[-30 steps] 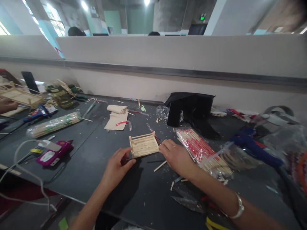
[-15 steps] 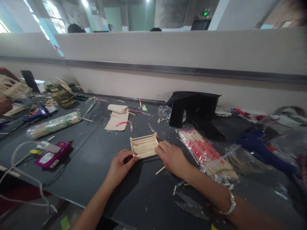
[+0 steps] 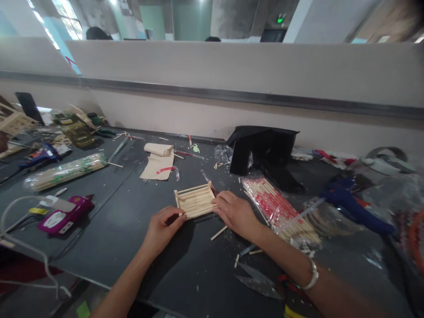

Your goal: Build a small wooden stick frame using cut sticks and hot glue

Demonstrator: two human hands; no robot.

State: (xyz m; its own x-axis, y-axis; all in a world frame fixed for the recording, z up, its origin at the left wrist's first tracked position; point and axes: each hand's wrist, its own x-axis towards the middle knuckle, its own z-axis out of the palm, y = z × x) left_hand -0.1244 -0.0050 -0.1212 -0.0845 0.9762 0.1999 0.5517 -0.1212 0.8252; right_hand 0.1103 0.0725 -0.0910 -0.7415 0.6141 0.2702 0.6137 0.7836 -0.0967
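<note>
A small frame of pale wooden sticks (image 3: 196,202) rests on the dark table in front of me, with short posts at its corners and a rail along its far side. The fingers of my left hand (image 3: 162,229) pinch its near left corner. My right hand (image 3: 236,214) is closed on its right end, the fingertips over the edge sticks. A loose stick (image 3: 219,233) lies just below the frame, near my right hand.
Right of my hands lie a bag of sticks (image 3: 278,207), a blue glue gun (image 3: 357,207) and scissors (image 3: 258,280). Behind are sandpaper (image 3: 157,163) and a black object (image 3: 265,150). At left are a purple device (image 3: 66,215) and another stick pack (image 3: 68,171).
The whole view has shifted slightly, so most things appear a little further left. Both hands keep nearly the same hold on the stick frame.
</note>
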